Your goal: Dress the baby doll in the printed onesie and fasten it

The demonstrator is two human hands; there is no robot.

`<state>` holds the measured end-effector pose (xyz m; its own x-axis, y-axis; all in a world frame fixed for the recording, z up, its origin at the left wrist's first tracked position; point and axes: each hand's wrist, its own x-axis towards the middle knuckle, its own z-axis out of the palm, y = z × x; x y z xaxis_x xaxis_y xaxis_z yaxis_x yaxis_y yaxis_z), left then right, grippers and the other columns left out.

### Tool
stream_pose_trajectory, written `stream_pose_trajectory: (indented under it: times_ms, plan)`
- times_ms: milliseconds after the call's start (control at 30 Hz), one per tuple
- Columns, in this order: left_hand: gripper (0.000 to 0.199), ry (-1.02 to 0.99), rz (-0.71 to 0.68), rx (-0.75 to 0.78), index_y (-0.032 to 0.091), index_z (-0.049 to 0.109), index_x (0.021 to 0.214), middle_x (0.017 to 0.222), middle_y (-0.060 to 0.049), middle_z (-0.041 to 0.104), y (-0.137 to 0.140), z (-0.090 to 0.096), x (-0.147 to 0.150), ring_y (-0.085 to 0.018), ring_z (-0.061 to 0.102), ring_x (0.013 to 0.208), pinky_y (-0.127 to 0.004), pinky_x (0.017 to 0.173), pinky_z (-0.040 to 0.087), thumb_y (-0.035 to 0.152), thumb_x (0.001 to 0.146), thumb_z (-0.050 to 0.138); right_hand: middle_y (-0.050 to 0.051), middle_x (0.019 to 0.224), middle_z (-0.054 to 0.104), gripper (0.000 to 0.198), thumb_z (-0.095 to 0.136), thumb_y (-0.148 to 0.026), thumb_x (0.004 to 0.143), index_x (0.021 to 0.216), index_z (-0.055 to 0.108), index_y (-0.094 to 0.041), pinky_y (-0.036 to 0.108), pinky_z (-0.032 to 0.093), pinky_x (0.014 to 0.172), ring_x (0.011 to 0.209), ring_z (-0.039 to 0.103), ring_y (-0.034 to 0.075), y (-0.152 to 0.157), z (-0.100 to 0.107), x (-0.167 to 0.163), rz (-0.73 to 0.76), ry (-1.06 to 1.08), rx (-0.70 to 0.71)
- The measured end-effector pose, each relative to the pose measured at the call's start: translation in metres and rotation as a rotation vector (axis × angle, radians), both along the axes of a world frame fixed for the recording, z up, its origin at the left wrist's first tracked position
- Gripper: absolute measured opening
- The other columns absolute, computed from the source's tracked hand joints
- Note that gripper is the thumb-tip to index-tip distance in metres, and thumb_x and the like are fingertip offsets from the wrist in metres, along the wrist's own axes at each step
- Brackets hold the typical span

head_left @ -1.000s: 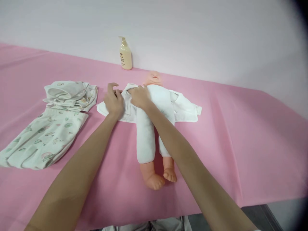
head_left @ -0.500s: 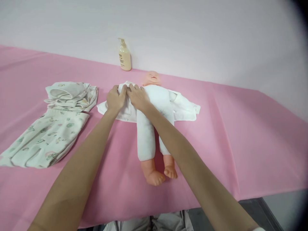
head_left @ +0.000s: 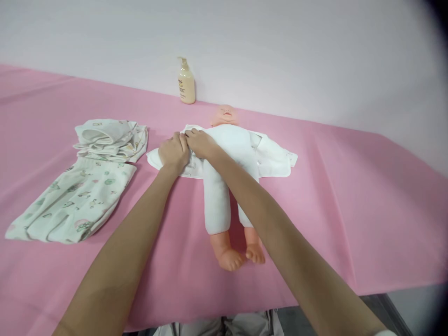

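A baby doll (head_left: 226, 144) with a white cloth body lies on its back, its head away from me and its bare feet toward me. Spread open beneath it is a white baby shirt (head_left: 276, 156), one side showing to the right and the other to the left. On that left side, my left hand (head_left: 174, 151) is closed over the shirt, its fingers curled and partly hidden. Right beside it, my right hand (head_left: 200, 142) grips the shirt near the doll's shoulder with bent fingers. The doll's arm on this side is hidden by my hands and the cloth.
Folded printed baby pants (head_left: 73, 200) lie to the left, with another bunched printed garment (head_left: 112, 137) at their top end. A cream pump bottle (head_left: 187, 86) stands by the wall at the back. A pink cover (head_left: 315, 224) spreads over the table.
My left hand has turned and slid inward, its fingers now curled down over the cloth against my right hand. The whole view has shifted slightly, so things appear farther right.
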<state>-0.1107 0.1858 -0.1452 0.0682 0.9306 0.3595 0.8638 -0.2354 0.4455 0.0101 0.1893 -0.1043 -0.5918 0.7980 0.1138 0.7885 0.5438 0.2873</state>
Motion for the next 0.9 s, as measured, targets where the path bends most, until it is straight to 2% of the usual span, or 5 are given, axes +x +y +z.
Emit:
stream_pose_trajectory:
  times_ms: [167,333,467,700,900]
  plan:
    - [0.051,0.140,0.029,0.057,0.011,0.053,0.138,0.116,-0.020,0.071,-0.008,0.006,0.001,-0.038,0.066,0.111,-0.045,0.094,0.043,0.029,0.096,0.030,0.020,0.138,0.058,0.038,0.039,-0.003,0.097,0.127,0.063,-0.005,0.045,0.042,0.106,0.130,0.050,0.031,-0.006,0.005,-0.001,-0.107,0.083,0.041]
    - [0.066,0.186,-0.043,0.070,0.008,0.044,0.147,0.124,-0.020,0.069,-0.011,0.006,0.001,-0.040,0.063,0.116,-0.044,0.102,0.039,0.047,0.094,0.044,0.020,0.137,0.059,0.035,0.041,-0.003,0.098,0.123,0.064,-0.005,0.041,0.043,0.105,0.127,0.054,0.028,-0.006,0.007,0.003,-0.120,0.142,0.028]
    - [0.065,0.196,0.007,0.044,0.010,0.044,0.147,0.128,-0.020,0.068,-0.011,0.007,0.003,-0.040,0.061,0.120,-0.045,0.104,0.038,0.046,0.094,0.043,0.015,0.129,0.066,0.032,0.042,-0.007,0.099,0.121,0.065,-0.008,0.039,0.041,0.106,0.122,0.059,0.026,-0.002,0.008,0.008,-0.077,0.145,0.006]
    - [0.059,0.103,0.074,0.017,0.014,0.056,0.138,0.128,-0.018,0.069,-0.008,0.009,0.008,-0.038,0.060,0.122,-0.046,0.108,0.036,0.053,0.095,0.041,0.019,0.129,0.065,0.035,0.041,-0.004,0.097,0.124,0.062,-0.006,0.043,0.040,0.105,0.122,0.059,0.029,-0.003,0.005,0.012,-0.067,0.170,0.072]
    - [0.050,0.029,0.147,0.012,0.012,0.060,0.133,0.123,-0.018,0.071,-0.014,0.013,0.021,-0.038,0.063,0.120,-0.047,0.106,0.039,0.036,0.091,0.045,0.019,0.125,0.067,0.034,0.039,-0.008,0.099,0.119,0.066,-0.009,0.043,0.038,0.105,0.120,0.059,0.028,-0.004,0.004,0.012,-0.082,0.207,0.116]
